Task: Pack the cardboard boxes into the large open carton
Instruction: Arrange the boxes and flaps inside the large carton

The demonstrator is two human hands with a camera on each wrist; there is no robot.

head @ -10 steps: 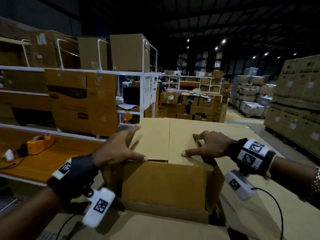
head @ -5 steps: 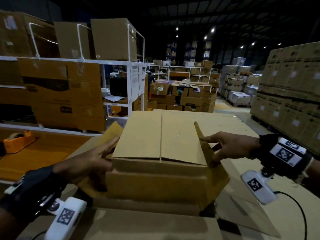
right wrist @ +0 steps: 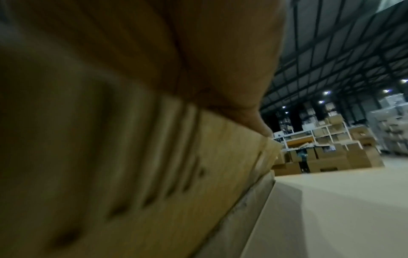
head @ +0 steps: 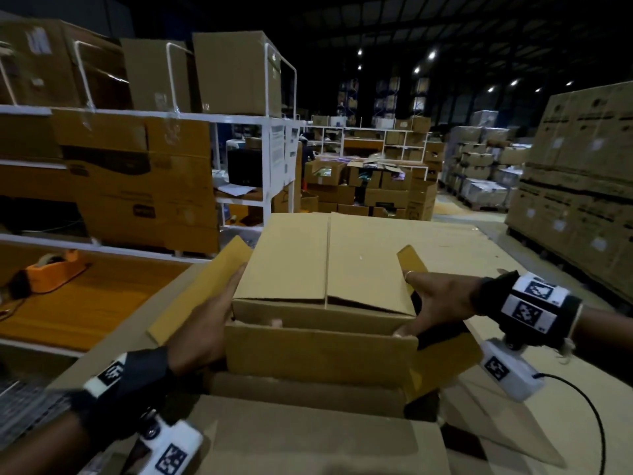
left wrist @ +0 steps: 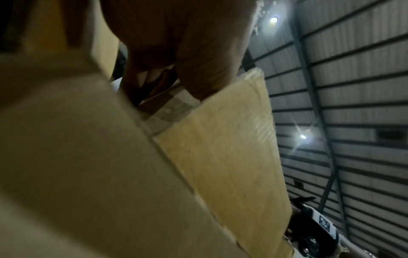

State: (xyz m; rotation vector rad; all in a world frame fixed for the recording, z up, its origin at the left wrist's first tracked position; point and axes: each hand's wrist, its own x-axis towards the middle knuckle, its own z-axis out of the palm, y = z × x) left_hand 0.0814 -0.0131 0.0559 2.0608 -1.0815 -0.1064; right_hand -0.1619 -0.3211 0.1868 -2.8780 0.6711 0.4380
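A plain cardboard box (head: pixel 325 262) with folded-down top flaps sits partly inside the large open carton (head: pixel 318 354), its upper part above the carton's rim. My left hand (head: pixel 205 323) grips the box's left side, between the box and the carton's raised left flap (head: pixel 198 293). A fingertip shows under the box's front edge. My right hand (head: pixel 435 303) grips the right side, thumb low and a ringed finger at the top edge. The left wrist view shows my left hand (left wrist: pixel 176 43) on the box (left wrist: pixel 220 157). The right wrist view is blurred cardboard (right wrist: pixel 154 174).
The carton stands on a cardboard-covered table (head: pixel 479 255). White shelving (head: pixel 239 118) full of boxes runs along the left, with an orange tape dispenser (head: pixel 51 269) on its bench. Box stacks (head: pixel 370 190) stand at the back and palletised cartons (head: pixel 582 200) on the right.
Both hands left the box's top flaps and moved down to its left and right sides. The carton's side flaps now stand outward and the box shows higher above the rim.
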